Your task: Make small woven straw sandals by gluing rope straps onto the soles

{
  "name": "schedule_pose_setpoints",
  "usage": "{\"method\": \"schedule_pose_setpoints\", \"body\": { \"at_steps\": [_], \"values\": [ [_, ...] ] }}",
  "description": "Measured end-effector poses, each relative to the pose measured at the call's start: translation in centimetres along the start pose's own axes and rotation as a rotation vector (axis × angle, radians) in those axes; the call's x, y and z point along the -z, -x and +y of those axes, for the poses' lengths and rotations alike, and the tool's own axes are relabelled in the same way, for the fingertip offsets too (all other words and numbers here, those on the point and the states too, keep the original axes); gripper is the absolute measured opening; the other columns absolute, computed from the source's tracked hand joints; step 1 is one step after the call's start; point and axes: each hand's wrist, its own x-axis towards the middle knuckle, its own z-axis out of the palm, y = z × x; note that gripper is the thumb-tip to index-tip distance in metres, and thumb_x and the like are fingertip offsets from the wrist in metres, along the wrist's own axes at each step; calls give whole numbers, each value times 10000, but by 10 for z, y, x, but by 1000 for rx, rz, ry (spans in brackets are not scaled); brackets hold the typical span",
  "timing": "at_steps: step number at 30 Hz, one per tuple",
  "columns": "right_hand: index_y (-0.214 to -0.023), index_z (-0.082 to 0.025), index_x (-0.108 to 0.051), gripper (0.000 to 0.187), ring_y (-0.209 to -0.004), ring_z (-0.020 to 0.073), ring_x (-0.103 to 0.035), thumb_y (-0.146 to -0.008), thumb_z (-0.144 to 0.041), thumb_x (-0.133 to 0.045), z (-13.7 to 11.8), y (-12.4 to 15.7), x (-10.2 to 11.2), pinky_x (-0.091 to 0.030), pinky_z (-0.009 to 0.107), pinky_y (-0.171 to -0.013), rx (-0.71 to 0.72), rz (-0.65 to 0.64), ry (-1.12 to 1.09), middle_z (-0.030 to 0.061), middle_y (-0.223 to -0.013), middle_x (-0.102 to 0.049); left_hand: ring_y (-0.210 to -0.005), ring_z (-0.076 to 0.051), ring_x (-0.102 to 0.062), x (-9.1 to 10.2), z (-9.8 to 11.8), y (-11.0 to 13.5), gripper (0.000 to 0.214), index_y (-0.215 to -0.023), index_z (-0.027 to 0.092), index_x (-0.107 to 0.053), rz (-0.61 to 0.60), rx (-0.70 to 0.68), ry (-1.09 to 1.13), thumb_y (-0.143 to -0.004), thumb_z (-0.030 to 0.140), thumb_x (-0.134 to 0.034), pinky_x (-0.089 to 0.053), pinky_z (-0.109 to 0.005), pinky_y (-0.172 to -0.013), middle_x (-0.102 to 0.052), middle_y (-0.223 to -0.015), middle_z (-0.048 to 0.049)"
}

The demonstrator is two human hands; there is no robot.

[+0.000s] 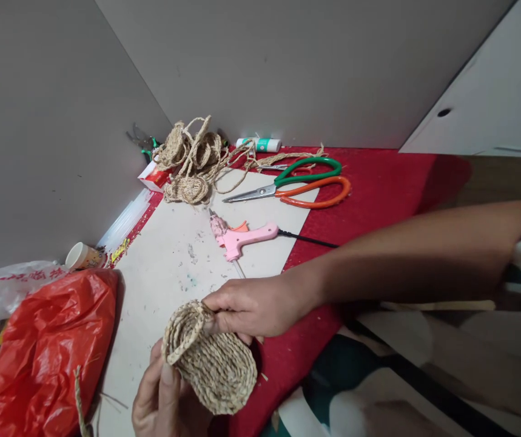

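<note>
A small woven straw piece [212, 358], shaped like a little slipper, is held over the near edge of the table between both hands. My right hand [251, 309] reaches in from the right and pinches its raised rim with closed fingers. My left hand [162, 397] comes up from the bottom edge and grips the piece from below, thumb pressed against the weave. A loose straw strand [80, 403] hangs at the lower left.
A pink glue gun [239, 238] lies on the pale work board [173, 267]. Behind it are green and orange scissors [303, 182], a pile of straw rope [191, 164] and a glue tube [260, 144]. A red plastic bag [44, 358] and paper cup [82, 257] sit left.
</note>
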Motion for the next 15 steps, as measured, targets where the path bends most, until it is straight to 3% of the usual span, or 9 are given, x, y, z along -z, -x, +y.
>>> {"method": "schedule_pose_setpoints", "body": {
  "at_steps": [4, 8, 15],
  "values": [
    [-807, -165, -404, 187, -512, 60, -495, -958, -271, -375, 3, -1, 0, -423, 173, -496, 1, 3, -52, -33, -601, -495, -982, -249, -663, -1, 4, -5, 305, -737, 266, -704, -10, 9, 24, -515, 392, -871, -569, -376, -773, -710, -1094, 33],
    [-790, -162, -409, 232, -464, 55, -472, -961, -318, -388, 3, -2, 1, -408, 163, -449, 7, 44, -124, -46, -564, -469, -874, -238, -689, -4, 7, -10, 256, -826, 230, -738, -132, 101, 52, -646, 402, -798, -558, -384, -793, -745, -892, -41],
    [-766, -164, -407, 230, -472, 65, -482, -958, -288, -393, -1, -1, 5, -403, 172, -457, -13, 62, -41, -43, -558, -474, -721, -136, -671, 2, 1, -18, 372, -833, 198, -733, -35, 18, -7, -561, 422, -851, -549, -242, -749, -734, -778, -14]
  ]
}}
